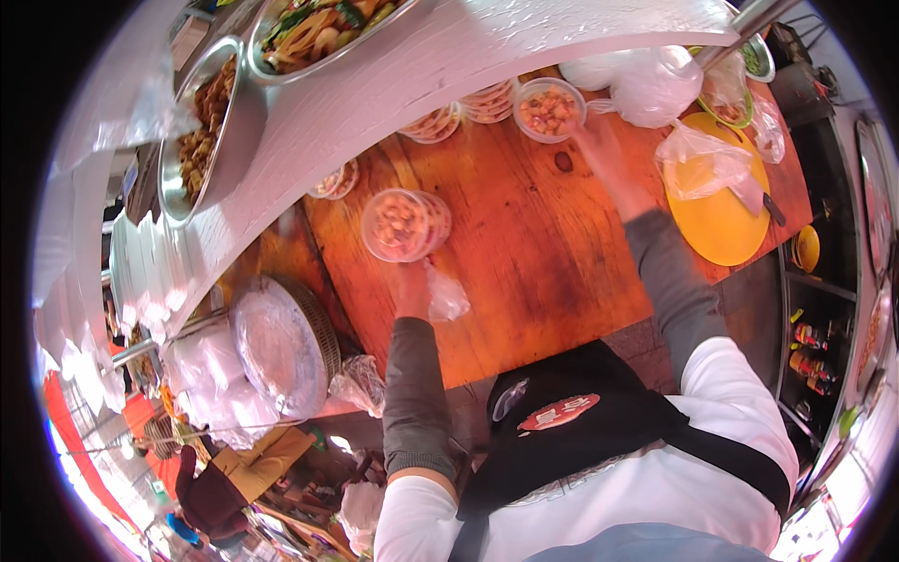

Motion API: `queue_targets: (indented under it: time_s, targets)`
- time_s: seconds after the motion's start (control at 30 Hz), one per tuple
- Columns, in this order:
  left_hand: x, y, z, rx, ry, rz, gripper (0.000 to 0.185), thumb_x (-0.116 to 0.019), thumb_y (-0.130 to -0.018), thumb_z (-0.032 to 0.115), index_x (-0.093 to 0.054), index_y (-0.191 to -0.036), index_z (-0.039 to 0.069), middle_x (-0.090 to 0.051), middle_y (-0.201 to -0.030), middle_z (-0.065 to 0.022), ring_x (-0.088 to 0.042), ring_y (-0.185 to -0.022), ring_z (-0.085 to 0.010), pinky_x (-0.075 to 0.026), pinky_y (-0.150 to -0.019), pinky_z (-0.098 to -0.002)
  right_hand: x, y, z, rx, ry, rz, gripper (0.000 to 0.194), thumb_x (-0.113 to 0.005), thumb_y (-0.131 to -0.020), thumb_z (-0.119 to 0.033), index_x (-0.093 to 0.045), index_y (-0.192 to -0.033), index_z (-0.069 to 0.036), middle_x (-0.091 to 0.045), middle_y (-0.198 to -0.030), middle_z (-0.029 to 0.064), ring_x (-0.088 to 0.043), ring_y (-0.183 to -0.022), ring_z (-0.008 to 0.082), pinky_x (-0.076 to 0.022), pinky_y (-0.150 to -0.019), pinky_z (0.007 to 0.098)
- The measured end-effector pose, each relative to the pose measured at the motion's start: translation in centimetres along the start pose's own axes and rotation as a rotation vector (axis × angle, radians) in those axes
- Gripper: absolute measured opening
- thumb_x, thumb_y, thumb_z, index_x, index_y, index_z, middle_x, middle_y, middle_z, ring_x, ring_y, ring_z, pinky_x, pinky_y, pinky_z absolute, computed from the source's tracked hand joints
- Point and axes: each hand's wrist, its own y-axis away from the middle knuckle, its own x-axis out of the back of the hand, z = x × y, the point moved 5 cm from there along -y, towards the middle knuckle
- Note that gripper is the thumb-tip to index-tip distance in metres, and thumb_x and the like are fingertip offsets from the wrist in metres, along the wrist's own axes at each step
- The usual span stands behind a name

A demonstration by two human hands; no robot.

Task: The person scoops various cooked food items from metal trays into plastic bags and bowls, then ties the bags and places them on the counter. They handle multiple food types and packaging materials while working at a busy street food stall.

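Observation:
My left hand is at the near side of a stack of clear plastic tubs and grips it low down. Diced pinkish-orange food fills the top tub. A small clear plastic bag lies just right of that hand. Farther off, my right hand reaches to the near right rim of another tub of diced food. Motion blurs its fingers, so whether they pinch the rim is unclear. More stacked tubs stand left of it, partly hidden by the white shelf.
A wooden table spans the middle. At right, a yellow cutting board bears a knife and plastic bag. White bags lie behind. The white shelf overhangs the far side, with metal food trays. A round covered basket stands left.

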Motion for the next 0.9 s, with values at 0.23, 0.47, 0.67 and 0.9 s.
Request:
queue_targets:
  time_s: [0.23,0.47,0.67,0.9]
  targets:
    - [-3.0,10.0,2.3,-0.118,-0.051,0.075,0.025,-0.064,-0.089,0.017,-0.058,-0.112,0.01,-0.062,-0.089,-0.0017,-0.057,-0.07,-0.0116,-0.045,-0.055,-0.0243,-2.3,-6.7,-0.1,-0.3,-0.19,-0.394,0.062,-0.068,-0.087,-0.039,-0.051,-0.13,0.002,-0.059,-0.125,0.0111,-0.058,-0.111,0.0188,-0.0472,-0.091,0.03]
    - [-8.3,11.5,-8.6,0.301,0.121,-0.233,0.032,-0.057,-0.095,0.033,-0.061,-0.111,0.006,-0.061,-0.09,-0.0041,-0.059,-0.079,-0.0142,-0.047,-0.066,-0.0287,-0.8,-3.8,1.2,-0.439,-0.253,-0.458,0.053,-0.067,-0.088,-0.034,-0.055,-0.127,0.001,-0.063,-0.118,0.0079,-0.062,-0.103,0.0135,-0.049,-0.088,0.0288]
    - [-16.3,9.2,-1.4,0.381,-0.037,-0.374,0.063,-0.058,-0.088,0.059,-0.057,-0.122,0.007,-0.059,-0.112,-0.006,-0.054,-0.106,-0.0142,-0.047,-0.083,-0.0313,-4.5,6.5,-0.1,-0.455,-0.16,-0.568,0.047,-0.066,-0.09,-0.029,-0.057,-0.124,0.002,-0.063,-0.117,0.0074,-0.061,-0.103,0.0135,-0.0473,-0.09,0.0282]
    - [-14.9,13.1,-0.7,0.026,-0.066,-0.289,0.079,-0.065,-0.089,0.043,-0.028,-0.139,-0.005,-0.051,-0.129,-0.0172,-0.052,-0.118,-0.0221,-0.044,-0.098,-0.0327,-4.8,14.5,-6.6,-0.487,-0.292,-0.379,0.043,-0.067,-0.09,-0.021,-0.056,-0.123,0.003,-0.062,-0.117,0.009,-0.058,-0.106,0.0143,-0.0473,-0.091,0.0295]
